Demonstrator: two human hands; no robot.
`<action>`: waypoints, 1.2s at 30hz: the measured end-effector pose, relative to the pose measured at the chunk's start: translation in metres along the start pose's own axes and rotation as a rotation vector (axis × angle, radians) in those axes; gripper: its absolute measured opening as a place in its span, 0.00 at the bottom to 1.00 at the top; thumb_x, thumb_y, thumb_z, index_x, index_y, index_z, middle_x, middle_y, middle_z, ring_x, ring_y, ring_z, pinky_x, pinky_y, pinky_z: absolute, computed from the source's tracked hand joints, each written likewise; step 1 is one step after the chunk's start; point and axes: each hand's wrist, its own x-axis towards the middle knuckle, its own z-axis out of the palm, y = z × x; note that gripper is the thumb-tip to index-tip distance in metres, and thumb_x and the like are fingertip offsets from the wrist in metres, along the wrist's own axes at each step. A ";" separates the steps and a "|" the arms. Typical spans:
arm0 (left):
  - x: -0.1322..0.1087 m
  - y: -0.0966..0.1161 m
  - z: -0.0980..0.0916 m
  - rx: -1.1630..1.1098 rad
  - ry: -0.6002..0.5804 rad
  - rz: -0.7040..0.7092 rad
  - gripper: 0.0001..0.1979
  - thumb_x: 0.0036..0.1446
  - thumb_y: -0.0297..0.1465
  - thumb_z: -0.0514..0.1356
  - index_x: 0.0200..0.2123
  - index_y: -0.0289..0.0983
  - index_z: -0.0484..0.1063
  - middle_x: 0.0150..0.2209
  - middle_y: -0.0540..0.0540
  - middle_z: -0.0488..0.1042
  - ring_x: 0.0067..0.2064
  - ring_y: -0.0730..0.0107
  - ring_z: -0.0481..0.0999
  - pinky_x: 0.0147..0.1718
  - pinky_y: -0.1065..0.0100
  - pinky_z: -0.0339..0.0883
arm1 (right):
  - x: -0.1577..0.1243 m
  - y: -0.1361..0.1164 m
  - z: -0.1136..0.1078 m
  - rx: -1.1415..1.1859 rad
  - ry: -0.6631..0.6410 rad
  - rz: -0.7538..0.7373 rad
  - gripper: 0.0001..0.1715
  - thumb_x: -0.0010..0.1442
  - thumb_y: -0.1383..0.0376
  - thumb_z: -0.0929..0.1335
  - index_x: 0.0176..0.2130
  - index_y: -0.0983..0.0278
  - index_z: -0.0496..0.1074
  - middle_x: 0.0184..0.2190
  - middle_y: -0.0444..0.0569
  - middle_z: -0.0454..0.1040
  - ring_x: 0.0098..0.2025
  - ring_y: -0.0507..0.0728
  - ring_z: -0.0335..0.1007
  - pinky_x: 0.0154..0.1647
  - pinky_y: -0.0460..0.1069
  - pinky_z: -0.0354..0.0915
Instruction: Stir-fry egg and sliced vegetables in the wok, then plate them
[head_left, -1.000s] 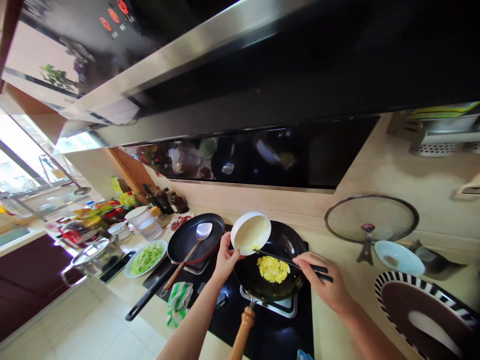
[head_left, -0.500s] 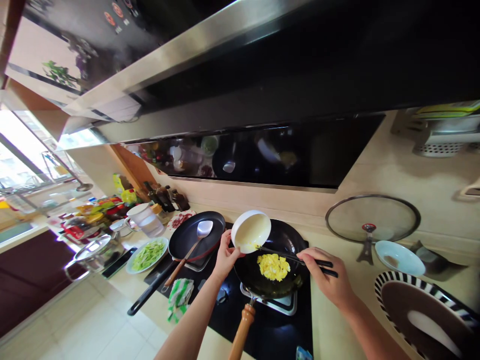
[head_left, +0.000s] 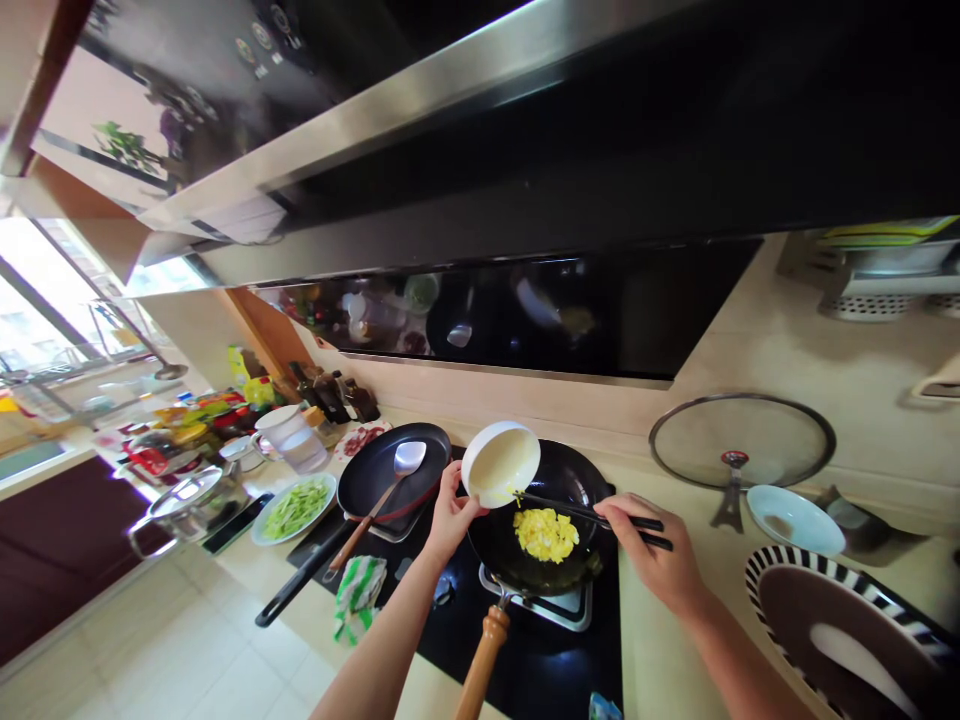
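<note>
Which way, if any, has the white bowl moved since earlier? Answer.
No, neither way: the white bowl shows no clear shift against the wok.

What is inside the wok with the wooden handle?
In the wok lies what looks like scrambled egg. The white bowl, tilted in the left hand, covers part of the wok's left side, and the chopsticks cross above; whatever is behind them cannot be seen.
</note>
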 end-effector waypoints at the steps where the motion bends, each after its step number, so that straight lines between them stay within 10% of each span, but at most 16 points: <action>1: 0.000 0.000 0.000 -0.002 0.003 0.002 0.32 0.46 0.36 0.64 0.53 0.46 0.53 0.51 0.45 0.60 0.36 0.67 0.76 0.30 0.62 0.76 | -0.001 0.001 0.002 0.010 -0.009 -0.011 0.10 0.64 0.66 0.63 0.35 0.61 0.73 0.30 0.45 0.76 0.32 0.52 0.73 0.34 0.44 0.66; 19: -0.005 -0.004 0.004 0.008 0.035 -0.006 0.30 0.48 0.32 0.62 0.53 0.46 0.53 0.49 0.46 0.62 0.30 0.73 0.75 0.29 0.64 0.76 | -0.015 0.003 0.017 0.013 -0.146 0.110 0.13 0.64 0.62 0.62 0.32 0.61 0.74 0.27 0.45 0.76 0.29 0.53 0.72 0.31 0.45 0.66; 25: -0.026 0.010 0.008 -0.020 0.049 -0.167 0.28 0.47 0.30 0.61 0.51 0.45 0.55 0.45 0.48 0.66 0.27 0.72 0.76 0.25 0.65 0.76 | -0.011 0.016 0.033 -0.074 0.006 0.097 0.14 0.64 0.60 0.63 0.33 0.62 0.74 0.31 0.49 0.78 0.33 0.56 0.75 0.36 0.47 0.69; 32: -0.078 0.043 -0.036 -0.283 0.131 -0.429 0.27 0.47 0.29 0.61 0.50 0.42 0.55 0.33 0.48 0.75 0.27 0.59 0.80 0.27 0.61 0.77 | -0.032 0.002 0.005 -0.147 -0.176 0.173 0.14 0.64 0.58 0.62 0.34 0.61 0.73 0.28 0.45 0.77 0.29 0.53 0.74 0.31 0.44 0.68; 36: -0.109 0.053 -0.069 -0.316 0.191 -0.538 0.33 0.44 0.28 0.64 0.54 0.41 0.54 0.34 0.45 0.77 0.29 0.55 0.81 0.26 0.62 0.78 | -0.035 0.019 0.026 -0.105 -0.296 0.241 0.15 0.62 0.55 0.64 0.32 0.60 0.74 0.28 0.44 0.77 0.29 0.54 0.74 0.31 0.45 0.69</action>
